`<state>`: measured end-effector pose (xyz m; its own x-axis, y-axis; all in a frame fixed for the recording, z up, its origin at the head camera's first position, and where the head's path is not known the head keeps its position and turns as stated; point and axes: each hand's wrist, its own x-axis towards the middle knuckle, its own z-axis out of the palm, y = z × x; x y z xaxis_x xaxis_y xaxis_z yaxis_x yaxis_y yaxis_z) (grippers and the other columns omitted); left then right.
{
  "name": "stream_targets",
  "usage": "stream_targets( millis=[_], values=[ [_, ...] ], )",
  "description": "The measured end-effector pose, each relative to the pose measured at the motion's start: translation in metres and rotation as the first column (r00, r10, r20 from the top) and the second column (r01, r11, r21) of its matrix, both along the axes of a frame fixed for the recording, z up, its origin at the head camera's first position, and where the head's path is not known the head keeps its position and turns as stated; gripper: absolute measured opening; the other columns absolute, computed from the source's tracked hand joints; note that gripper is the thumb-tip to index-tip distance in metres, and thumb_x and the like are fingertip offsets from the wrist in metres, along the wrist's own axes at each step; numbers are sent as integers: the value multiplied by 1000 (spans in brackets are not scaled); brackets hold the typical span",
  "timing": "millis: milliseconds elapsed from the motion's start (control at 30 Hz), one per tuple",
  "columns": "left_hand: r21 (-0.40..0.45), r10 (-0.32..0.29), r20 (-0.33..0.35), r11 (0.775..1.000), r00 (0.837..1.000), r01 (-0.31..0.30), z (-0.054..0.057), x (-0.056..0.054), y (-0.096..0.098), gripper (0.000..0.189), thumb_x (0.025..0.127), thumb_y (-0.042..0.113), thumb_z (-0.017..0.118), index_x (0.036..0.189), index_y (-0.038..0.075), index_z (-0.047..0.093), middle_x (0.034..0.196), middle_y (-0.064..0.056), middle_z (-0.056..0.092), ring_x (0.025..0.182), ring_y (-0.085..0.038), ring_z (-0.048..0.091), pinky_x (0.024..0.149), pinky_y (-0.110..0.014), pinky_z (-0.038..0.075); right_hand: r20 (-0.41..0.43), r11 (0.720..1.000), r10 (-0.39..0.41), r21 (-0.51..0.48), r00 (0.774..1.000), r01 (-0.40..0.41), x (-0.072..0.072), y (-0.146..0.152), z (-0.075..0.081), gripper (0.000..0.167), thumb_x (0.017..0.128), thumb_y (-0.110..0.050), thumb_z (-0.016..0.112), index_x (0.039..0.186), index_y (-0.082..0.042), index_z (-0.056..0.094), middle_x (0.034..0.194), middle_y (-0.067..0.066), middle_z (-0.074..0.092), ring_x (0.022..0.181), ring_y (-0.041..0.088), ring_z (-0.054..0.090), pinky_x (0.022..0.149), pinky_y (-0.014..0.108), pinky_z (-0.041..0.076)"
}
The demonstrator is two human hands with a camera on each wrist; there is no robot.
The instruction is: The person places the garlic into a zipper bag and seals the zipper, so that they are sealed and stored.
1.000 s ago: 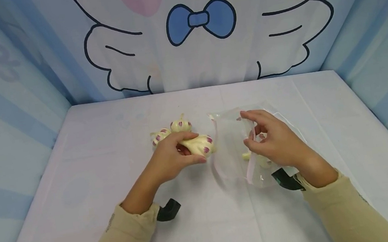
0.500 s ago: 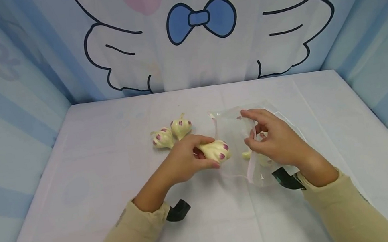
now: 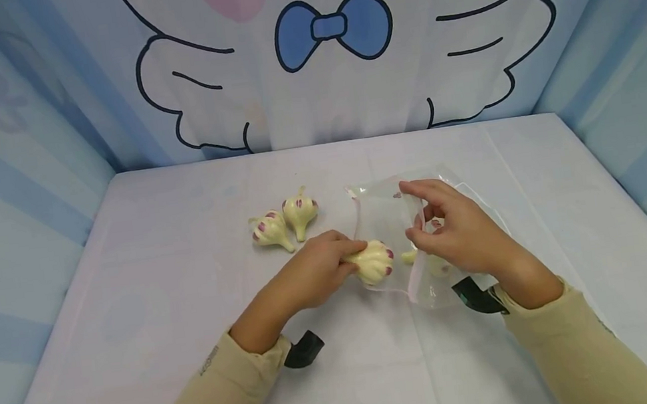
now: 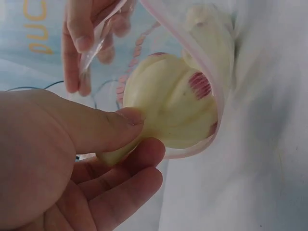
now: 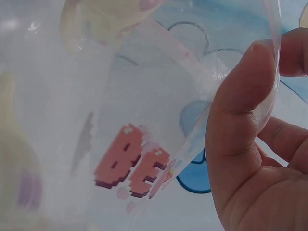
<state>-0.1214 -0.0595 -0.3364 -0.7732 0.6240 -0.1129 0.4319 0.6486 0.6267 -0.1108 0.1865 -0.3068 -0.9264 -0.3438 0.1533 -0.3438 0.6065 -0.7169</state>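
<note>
My left hand [image 3: 316, 270] pinches a pale yellow garlic bulb [image 3: 375, 263] with purple patches, by its stem between thumb and fingers. In the left wrist view, the round end of that bulb is in the mouth of a clear plastic bag [image 3: 379, 212] with a pink-edged opening. My right hand [image 3: 454, 230] pinches the bag's rim between thumb and fingers, and the mouth gapes. Another garlic bulb [image 4: 211, 41] lies inside the bag, partly hidden by the right hand in the head view. Red lettering on the bag [image 5: 122, 156] shows in the right wrist view.
Two more garlic bulbs, one at the left [image 3: 270, 229] and one beside it [image 3: 300, 213], lie on the white-covered table [image 3: 178, 206] beyond the left hand. A printed curtain [image 3: 340, 92] hangs behind the table's far edge, with blue curtains at both sides.
My left hand has moved right with its garlic bulb, from beside the other bulbs to the bag's mouth. The right hand has kept its hold on the rim, almost still.
</note>
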Motion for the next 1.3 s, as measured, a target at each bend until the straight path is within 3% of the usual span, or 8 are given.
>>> stream_targets(
  millis=[167,367,500,600,833,1000,1300],
  values=[
    [12,-15,-34,1000,999,15,3,1,6,32,96,6,67,128,5,66,121,-9,65,112,-22,60,96,-36,48,-12,1000,6,-10,1000,-6,-1,-1,0,60,88,1,68,144,4,47,139,14,51,88,21,56,67,20,49],
    [74,46,-89,997,995,-39,-5,1,15,17,91,1,68,108,5,68,104,-6,64,91,-17,58,79,-27,50,2,1000,7,-19,1000,-7,0,-2,0,60,89,1,67,145,3,47,140,14,50,89,21,56,67,19,50],
    [103,68,-126,993,990,-55,-11,1,22,17,88,-3,69,103,5,69,100,-6,62,88,-17,56,75,-24,50,-2,1000,11,-21,1000,-11,0,-2,-1,61,88,1,67,145,4,47,140,14,50,88,21,56,67,19,50],
    [94,48,-116,995,992,-37,-13,0,26,19,88,-2,67,105,3,71,102,-8,63,89,-17,57,75,-23,49,-7,999,17,-33,1000,-17,0,-2,-1,60,88,2,67,145,4,47,138,15,51,88,22,57,67,19,50],
    [61,-23,9,998,1000,22,-11,-2,29,29,94,-3,56,117,3,73,115,-8,68,100,-16,61,80,-25,50,-16,999,25,-32,1000,-25,0,-2,-1,60,89,2,67,145,4,47,138,15,51,88,21,56,68,19,51],
    [43,-31,51,999,998,29,-10,-2,28,25,96,0,60,115,7,75,114,-4,70,108,-16,64,86,-26,52,-12,999,28,-44,1000,-28,0,-2,-1,60,88,3,67,145,4,47,138,15,51,87,22,56,66,20,51],
    [55,-30,-8,998,1000,30,-17,-5,38,16,91,4,72,107,8,74,104,0,71,97,-14,68,80,-21,52,3,998,31,-63,1000,-31,0,-4,-1,59,89,2,66,145,3,47,139,14,51,87,22,55,66,20,50]
  ],
)
